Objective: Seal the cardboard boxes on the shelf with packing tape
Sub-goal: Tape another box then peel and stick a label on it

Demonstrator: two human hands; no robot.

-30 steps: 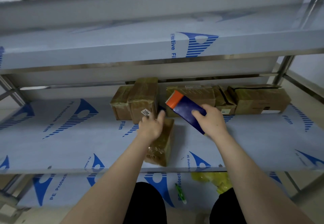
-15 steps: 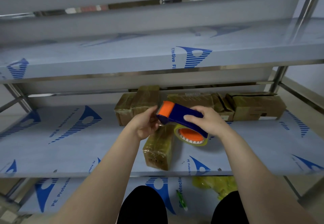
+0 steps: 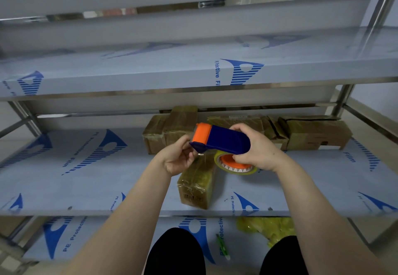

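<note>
Whereas a second ago the left hand [image 3: 178,158] lay on the tape-wrapped brown cardboard box [image 3: 197,185], it now pinches the loose tape end [image 3: 201,155] under the blue-and-orange tape dispenser [image 3: 224,139], held above that box in the clenched grip of the right hand [image 3: 259,152]. The box lies on the film-covered steel shelf [image 3: 86,177]; more brown boxes [image 3: 312,132] line its back.

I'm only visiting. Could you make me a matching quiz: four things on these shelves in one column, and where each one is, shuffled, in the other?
Things:
1. dispenser
2. lone box
3. row of boxes
4. green pen

Places:
A. back of the middle shelf
B. on the lower shelf
C. held in the right hand
D. near the front edge of the middle shelf

Pairs: 1-C, 2-D, 3-A, 4-B
</note>
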